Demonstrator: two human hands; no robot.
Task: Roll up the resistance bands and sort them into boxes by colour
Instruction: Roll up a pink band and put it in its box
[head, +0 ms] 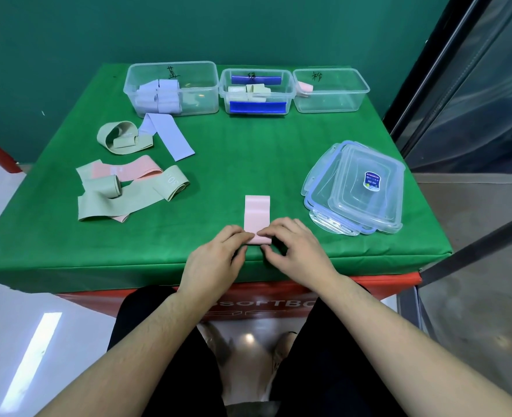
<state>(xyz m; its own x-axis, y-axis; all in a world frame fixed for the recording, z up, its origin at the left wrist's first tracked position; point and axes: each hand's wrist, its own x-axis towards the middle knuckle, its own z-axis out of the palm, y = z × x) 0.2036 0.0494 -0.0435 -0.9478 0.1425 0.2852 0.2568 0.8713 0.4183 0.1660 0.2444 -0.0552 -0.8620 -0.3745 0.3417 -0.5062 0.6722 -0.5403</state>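
Both hands (248,254) roll a pink band (257,215) on the green-covered table (248,152).

- green table top (236,152): wide bare lane up the middle, from pink band (257,213) to the three boxes
- left of pink band: loose band pile (128,188) blocks that side
- right of it: lid stack (357,188), near
- far edge: middle box (256,91), open-topped, reachable from above

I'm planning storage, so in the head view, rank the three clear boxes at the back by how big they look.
1. Left box, clearly largest.
2. Middle box and right box look about alike; no firm ranking.
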